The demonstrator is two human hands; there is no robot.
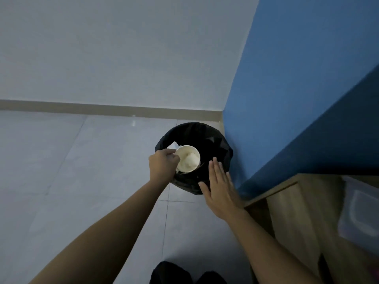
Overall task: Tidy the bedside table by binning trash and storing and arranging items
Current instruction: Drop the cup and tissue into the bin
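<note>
A round bin lined with a black bag [213, 138] stands on the floor against the blue wall. My left hand [164, 165] holds a white paper cup [187, 158] by its rim, over the bin's left side; crumpled tissue lies inside the cup. A scrap of white paper [173, 145] shows just behind that hand. My right hand [220, 189] hovers flat over the bin's near right edge, fingers spread and empty.
A wooden bedside table [287, 193] fills the lower right, with a clear plastic box [359, 212] on it. The blue wall [297, 89] rises at right, a grey wall and skirting board behind. Pale floor tiles spread to the left; my dark-clothed knees show at the bottom.
</note>
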